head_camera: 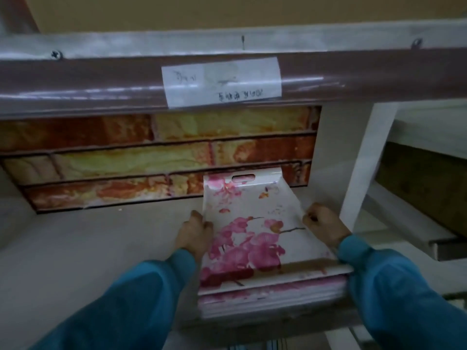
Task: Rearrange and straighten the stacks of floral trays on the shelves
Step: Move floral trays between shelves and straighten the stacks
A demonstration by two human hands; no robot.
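Left hand (pixel 195 233) and right hand (pixel 324 227) each grip the tray stack (pixel 252 238) sides, fingers curled.

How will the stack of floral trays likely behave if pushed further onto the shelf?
The stack of floral trays looks stiff, so it should slide as a block. Its glossy faces may let upper trays slip askew. Left hand and right hand brace its sides.

- Left grip (pixel 195 232): fingers curled round the left edge of the tray stack (pixel 255 238), thumb side up, about midway along its length.
- Right grip (pixel 322 223): fingers curled on the right edge of the tray stack, opposite the left grip.
- Both forearms: extended forward in blue sleeves (pixel 404 286), flanking the tray stack.
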